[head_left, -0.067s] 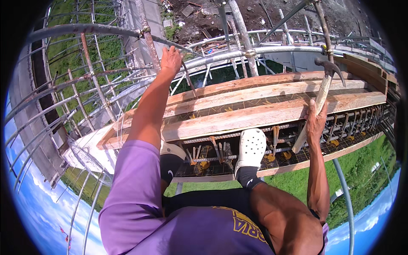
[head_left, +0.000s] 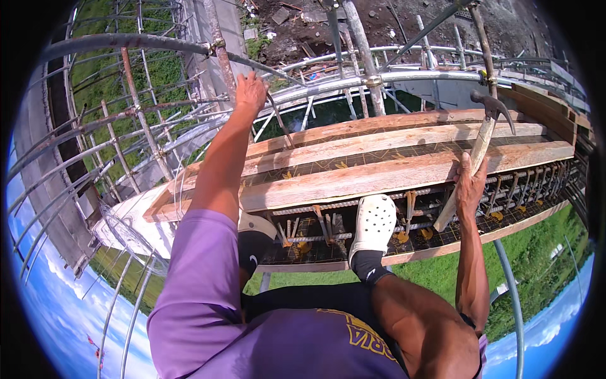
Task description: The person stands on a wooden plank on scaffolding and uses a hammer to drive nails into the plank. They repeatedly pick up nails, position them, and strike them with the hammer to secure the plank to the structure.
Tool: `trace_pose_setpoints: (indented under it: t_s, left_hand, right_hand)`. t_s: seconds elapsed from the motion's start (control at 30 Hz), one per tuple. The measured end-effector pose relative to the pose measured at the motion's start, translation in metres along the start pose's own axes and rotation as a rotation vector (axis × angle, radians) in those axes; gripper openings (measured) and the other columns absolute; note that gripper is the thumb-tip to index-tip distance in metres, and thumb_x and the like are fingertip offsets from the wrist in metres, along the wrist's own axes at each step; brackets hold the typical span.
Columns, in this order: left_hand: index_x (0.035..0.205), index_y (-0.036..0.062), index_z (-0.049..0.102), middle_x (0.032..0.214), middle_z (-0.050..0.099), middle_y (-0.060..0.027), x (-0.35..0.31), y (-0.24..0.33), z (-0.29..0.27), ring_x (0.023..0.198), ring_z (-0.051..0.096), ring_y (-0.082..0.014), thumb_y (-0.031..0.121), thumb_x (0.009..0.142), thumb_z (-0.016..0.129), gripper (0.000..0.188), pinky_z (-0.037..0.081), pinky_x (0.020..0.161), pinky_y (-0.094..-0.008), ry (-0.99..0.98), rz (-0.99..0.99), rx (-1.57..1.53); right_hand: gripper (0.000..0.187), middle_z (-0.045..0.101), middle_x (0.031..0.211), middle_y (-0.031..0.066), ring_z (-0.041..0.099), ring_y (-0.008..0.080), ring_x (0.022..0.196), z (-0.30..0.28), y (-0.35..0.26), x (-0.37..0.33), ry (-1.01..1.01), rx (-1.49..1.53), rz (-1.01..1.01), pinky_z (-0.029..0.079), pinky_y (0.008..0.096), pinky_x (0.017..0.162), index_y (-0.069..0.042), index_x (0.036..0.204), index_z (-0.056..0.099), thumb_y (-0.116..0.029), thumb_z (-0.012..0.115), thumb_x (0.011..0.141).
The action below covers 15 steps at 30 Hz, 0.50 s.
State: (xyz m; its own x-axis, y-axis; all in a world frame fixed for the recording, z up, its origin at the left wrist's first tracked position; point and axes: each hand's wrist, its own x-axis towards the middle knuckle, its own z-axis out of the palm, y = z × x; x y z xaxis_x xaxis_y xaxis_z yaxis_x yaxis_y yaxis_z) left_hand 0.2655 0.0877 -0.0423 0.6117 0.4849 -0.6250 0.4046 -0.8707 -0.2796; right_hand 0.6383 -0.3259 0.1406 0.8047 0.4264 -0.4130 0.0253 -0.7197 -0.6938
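Note:
My left hand (head_left: 251, 95) is stretched far forward beside a rusty scaffold pole, its fingers bent. It appears closed round the upper end of a thin dark metal bar (head_left: 281, 122). The bar's lower end comes down at the timber boards; my fingers hide its top. Lower down at the right, my right hand (head_left: 468, 188) grips the wooden handle of a claw hammer (head_left: 492, 107), head up. That hand rests against the nearest board (head_left: 353, 180). Behind it run a middle board (head_left: 379, 143) and a far board (head_left: 391, 120).
My feet in white clogs (head_left: 376, 222) are on the formwork, where steel reinforcing bars (head_left: 328, 237) run lengthwise below the near board. Metal scaffold pipes (head_left: 442, 75) cross ahead and at the left. Grass (head_left: 416, 268) lies far below; rubble covers the ground ahead.
My left hand has shifted very slightly left and down. The hammer in my right hand sits marginally lower in the picture; both grips look the same.

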Motion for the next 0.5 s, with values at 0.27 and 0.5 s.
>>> trace_pose_setpoints:
  t_s: [0.27,0.5]
  left_hand:
    - [0.125,0.0258,0.070,0.122,0.066,-0.0006,-0.062,-0.043,0.056,0.123,0.055,-0.0241,0.018,0.097,0.055,0.032,0.041,0.096,-0.0516,0.094,-0.057,-0.244]
    - [0.113,0.0166,0.071,0.113,0.069,-0.0060,-0.038,-0.041,0.049,0.115,0.060,-0.0264,0.015,0.088,0.065,0.026,0.049,0.089,-0.0495,0.204,0.067,-0.238]
  right_hand:
    - [0.037,0.052,0.077,-0.0025,0.048,0.0061,0.063,0.000,-0.005,-0.001,-0.011,-0.048,0.039,0.039,0.0228,0.056,-0.006,0.122,0.053,-0.039,0.061,0.107]
    - [0.042,0.049,0.069,-0.0030,0.047,0.0055,0.054,0.022,-0.082,0.017,-0.354,-0.178,0.031,0.040,0.0239,0.047,-0.004,0.132,0.054,-0.036,0.061,0.107]
